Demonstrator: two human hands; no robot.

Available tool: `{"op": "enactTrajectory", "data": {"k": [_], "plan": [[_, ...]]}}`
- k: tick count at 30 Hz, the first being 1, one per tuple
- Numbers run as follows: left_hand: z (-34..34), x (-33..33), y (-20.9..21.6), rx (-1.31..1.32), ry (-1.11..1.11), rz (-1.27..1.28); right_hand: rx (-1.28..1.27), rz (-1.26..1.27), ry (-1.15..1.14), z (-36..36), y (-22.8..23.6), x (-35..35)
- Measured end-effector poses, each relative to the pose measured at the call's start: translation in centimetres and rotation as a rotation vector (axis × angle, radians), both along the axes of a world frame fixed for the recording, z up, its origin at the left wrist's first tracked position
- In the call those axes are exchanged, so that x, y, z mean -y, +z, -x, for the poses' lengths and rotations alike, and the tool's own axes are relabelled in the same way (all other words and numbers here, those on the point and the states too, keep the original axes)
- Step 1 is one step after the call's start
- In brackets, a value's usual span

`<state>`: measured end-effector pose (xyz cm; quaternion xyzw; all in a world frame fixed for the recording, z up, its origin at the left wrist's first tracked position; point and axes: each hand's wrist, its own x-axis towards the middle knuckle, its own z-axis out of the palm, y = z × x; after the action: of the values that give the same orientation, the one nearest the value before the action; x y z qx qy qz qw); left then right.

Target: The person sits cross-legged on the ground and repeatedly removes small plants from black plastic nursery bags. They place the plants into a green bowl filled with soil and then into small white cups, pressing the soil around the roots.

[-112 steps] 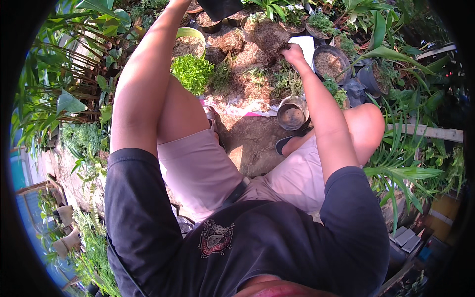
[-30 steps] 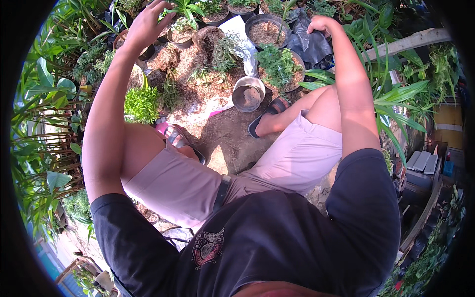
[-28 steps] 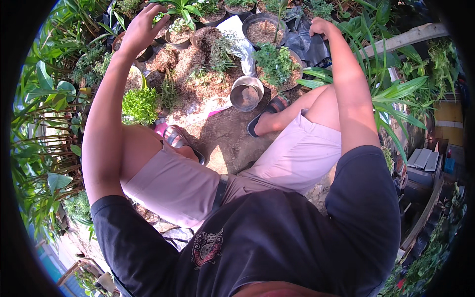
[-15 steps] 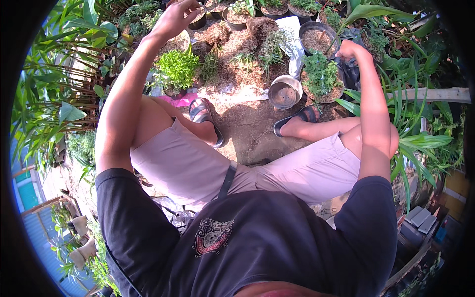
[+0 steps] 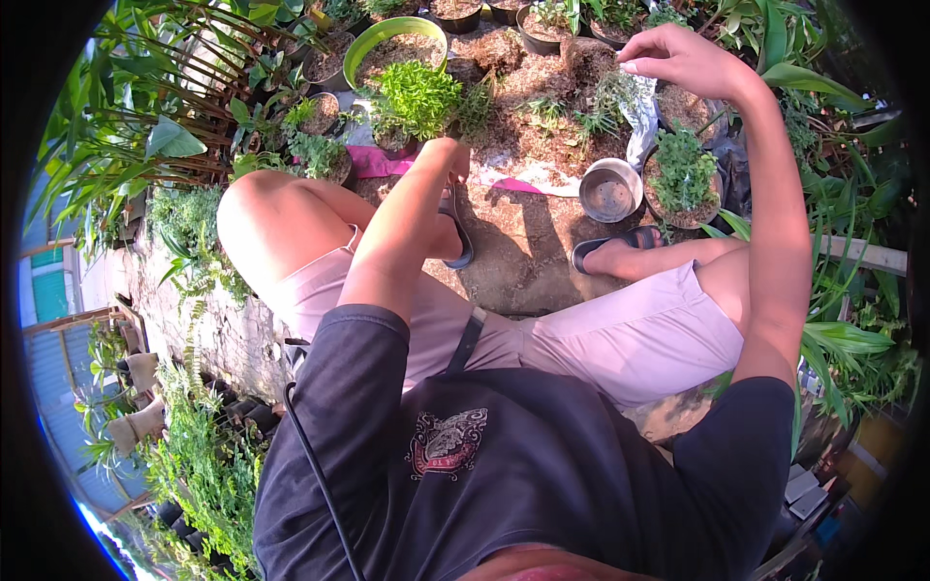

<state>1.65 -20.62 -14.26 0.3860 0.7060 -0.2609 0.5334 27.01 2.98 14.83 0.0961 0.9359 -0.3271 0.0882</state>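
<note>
My left hand (image 5: 449, 159) hangs bent at the wrist just in front of a bushy bright green plant (image 5: 417, 100). Its fingers point down and are mostly hidden behind the hand, so I cannot tell what they do. Farther off to the right, my right hand (image 5: 680, 60) is raised near the loose brown potting mix (image 5: 528, 82) and some small leafy seedlings (image 5: 603, 105). Its thumb and bent fingers are apart, with nothing seen between them. An empty-looking grey pot (image 5: 611, 191) stands near my right foot, beside a potted leafy green plant (image 5: 683, 174).
A lime-green pot (image 5: 351, 58) of soil stands at the far left, with several dark pots (image 5: 538, 41) along the back. Pink and white sheeting (image 5: 380, 162) edges the potting mix. My sandalled feet (image 5: 620, 254) rest on the ground. Long-leaved plants (image 5: 848, 339) crowd the right.
My left hand has come down from the far left, toward me and rightward. My right hand has left the dark pot's side and moved up and left. The view has shifted left.
</note>
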Motion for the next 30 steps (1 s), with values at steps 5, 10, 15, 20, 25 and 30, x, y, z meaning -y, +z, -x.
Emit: {"op": "enactTrajectory", "data": {"k": [5, 10, 15, 20, 25, 30], "plan": [[1.2, 7.3, -6.9, -0.724, 0.801, -0.602, 0.072, 0.018, -0.126, -4.0, 2.3, 1.6], [5.0, 9.1, -9.2, -1.008, 1.358, -0.693, -0.003, 0.168, -0.295, -7.3, -0.2, 1.6], [10.4, 10.6, -14.0, -0.777, 0.960, -0.765, 0.118, 0.065, -0.348, -8.3, -1.6, 1.0], [12.8, 9.1, -16.7, -0.773, 0.738, -0.877, 0.093, 0.059, -0.367, -8.1, -2.3, 0.6], [12.4, 8.9, -16.1, -0.776, 0.739, -0.889, 0.114, -0.013, -0.395, -8.4, -2.6, 0.4], [11.6, 9.6, -15.5, -0.836, 0.950, -0.975, 0.116, -0.066, -0.381, -8.4, -2.5, 0.4]]}}
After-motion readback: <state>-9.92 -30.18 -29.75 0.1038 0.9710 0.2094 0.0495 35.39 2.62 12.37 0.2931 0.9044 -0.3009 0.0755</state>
